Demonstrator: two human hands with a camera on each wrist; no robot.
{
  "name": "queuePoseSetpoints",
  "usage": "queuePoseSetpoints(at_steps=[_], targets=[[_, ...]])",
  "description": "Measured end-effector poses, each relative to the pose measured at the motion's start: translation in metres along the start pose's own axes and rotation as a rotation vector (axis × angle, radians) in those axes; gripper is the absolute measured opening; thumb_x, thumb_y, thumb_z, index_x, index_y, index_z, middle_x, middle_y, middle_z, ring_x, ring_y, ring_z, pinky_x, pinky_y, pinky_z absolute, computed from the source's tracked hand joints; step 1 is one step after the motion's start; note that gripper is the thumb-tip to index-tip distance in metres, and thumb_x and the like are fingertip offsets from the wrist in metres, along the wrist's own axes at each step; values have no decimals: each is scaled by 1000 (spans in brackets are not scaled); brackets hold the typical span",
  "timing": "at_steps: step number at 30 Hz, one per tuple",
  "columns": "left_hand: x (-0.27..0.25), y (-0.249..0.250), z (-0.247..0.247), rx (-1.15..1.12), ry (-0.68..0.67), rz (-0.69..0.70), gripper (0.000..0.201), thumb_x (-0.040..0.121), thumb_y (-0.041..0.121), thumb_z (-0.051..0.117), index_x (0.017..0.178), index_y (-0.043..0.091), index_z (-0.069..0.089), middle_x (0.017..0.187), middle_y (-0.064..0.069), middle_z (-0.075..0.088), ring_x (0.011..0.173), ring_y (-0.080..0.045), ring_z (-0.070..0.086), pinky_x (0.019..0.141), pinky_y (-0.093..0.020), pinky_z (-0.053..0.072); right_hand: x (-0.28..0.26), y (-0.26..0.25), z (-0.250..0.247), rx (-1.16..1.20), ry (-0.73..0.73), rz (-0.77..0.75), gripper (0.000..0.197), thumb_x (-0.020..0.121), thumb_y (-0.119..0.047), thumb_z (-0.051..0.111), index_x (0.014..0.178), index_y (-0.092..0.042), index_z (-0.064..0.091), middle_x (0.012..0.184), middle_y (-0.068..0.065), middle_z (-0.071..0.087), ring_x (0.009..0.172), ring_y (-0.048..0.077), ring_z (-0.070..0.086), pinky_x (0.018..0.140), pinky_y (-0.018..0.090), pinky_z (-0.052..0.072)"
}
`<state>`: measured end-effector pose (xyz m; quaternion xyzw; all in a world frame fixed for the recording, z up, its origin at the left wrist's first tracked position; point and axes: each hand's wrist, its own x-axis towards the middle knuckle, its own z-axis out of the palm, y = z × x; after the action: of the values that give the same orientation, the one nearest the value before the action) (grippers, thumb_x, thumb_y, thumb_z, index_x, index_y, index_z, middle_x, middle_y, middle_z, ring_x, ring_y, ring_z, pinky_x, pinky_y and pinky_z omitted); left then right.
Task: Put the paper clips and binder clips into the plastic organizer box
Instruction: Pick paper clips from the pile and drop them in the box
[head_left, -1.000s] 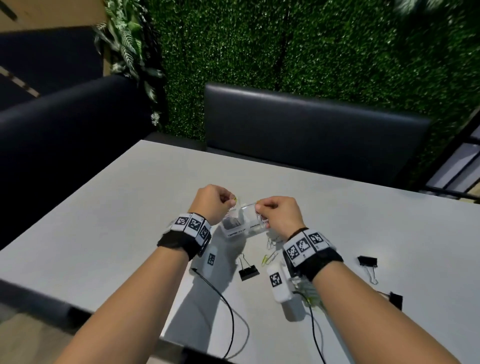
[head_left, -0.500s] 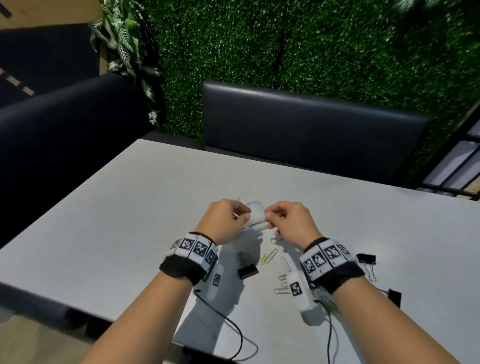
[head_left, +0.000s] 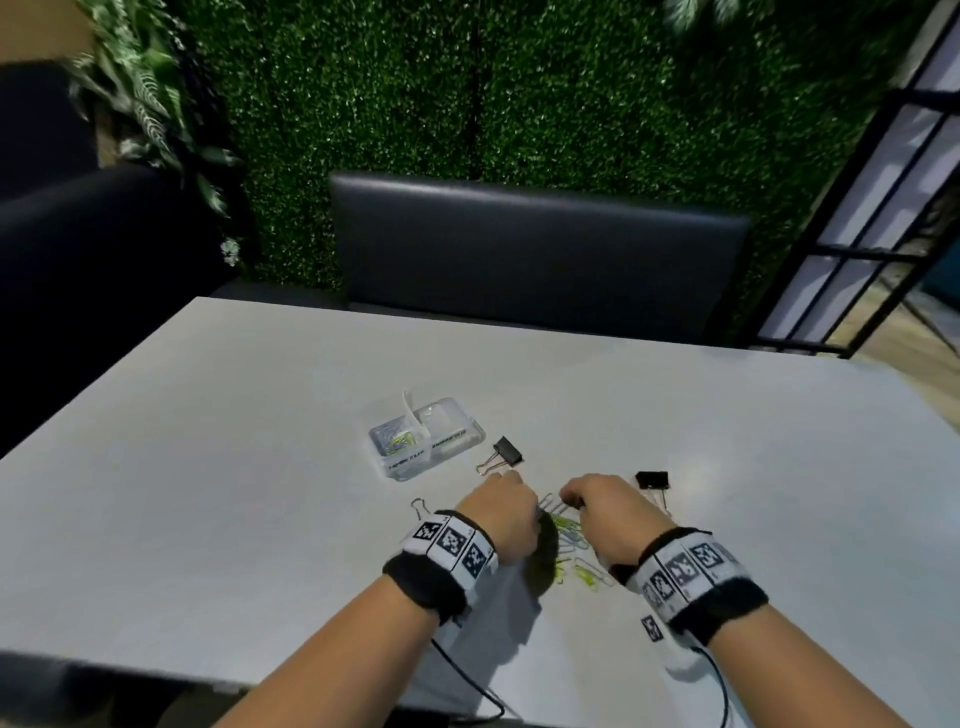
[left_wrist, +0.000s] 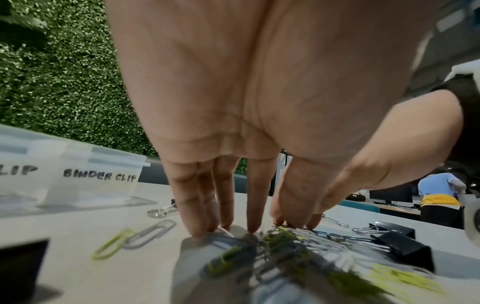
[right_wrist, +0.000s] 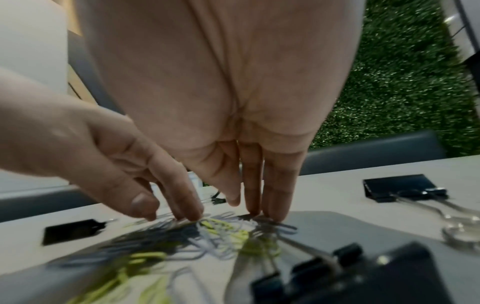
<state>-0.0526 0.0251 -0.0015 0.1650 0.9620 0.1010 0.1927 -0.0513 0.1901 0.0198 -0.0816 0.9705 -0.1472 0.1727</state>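
paper clips (head_left: 569, 535), silver and yellow-green, lie in a loose heap on the grey bench (head_left: 208, 467), directly under and between both hands. left hand (head_left: 501, 514) is palm down over the near-left edge of the heap; its fingers (left_wrist: 249, 197) run straight down, spread slightly, tips touching the clips, nothing pinched. right hand (head_left: 605, 514) is posed the same way on the right side of the heap; its fingers (right_wrist: 275, 185) are straight and close together, tips pressing the clips, thumb held apart to the side. neither grip encloses anything. both forearms come in from the near edge, each wrist wearing a black band with square markers.

plastic organizer box (head_left: 423, 439) stands open on the bench beyond the left hand, well clear of both grips. it has two compartments: the left one holds a few paper clips, the right one, hand-lettered "binder clip" in the left wrist view, shows no contents that can be made out. a white flap stands upright at its back.

count: one box. three black binder clips are seen in the head view: binder clip (head_left: 506, 452) just beyond the left fingertips, second binder clip (head_left: 652, 480) just right of the right hand, and wire handles (head_left: 420, 506) of a third showing left of the left wrist. the right wrist view shows one more black clip close to the lens, blurred; whether it is a fourth cannot be told. loose paper clips are too tangled and blurred to count; two lie apart from the heap in the left wrist view.
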Motion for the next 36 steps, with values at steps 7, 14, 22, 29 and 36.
queuePoseSetpoints(at_steps=[7,14,22,29,36], targets=[[-15,-3,7,25,86,53,63,73,58,75,124,21,64,123,-10,55,115,-30,50,94,-44,49,-10,8,10,-26,98,-75,40,90,-36,66,127,-22,63,124,2,61,121,19,49,101,33,44],[-10,-4,1,5,148,2,32,84,22,73,116,20,73,113,-10,65,104,-30,64,81,-33,50,-4,2,17,-211,82,-103,33,84,-45,70,112,-28,71,107,0,65,108,24,55,89,41,48],[-10,-13,0,-174,180,-58,22,90,16,65,107,19,78,106,-8,73,97,-28,68,85,-36,57,-1,6,19,-31,145,-52,7,88,-28,68,88,-23,74,91,-4,70,88,18,64,81,37,54],[-14,-26,-8,-433,291,-73,18,84,28,78,99,19,77,91,0,76,86,-15,71,79,-27,57,-4,12,5,356,227,-12,8,84,-24,76,77,-26,74,78,-7,72,75,10,68,70,27,55],[-31,-57,-39,-626,470,-157,20,84,31,79,98,17,76,83,6,72,80,-11,68,78,-23,54,11,-30,-13,676,260,-45,2,83,-18,79,83,-17,76,75,-2,73,67,11,66,55,14,45]])
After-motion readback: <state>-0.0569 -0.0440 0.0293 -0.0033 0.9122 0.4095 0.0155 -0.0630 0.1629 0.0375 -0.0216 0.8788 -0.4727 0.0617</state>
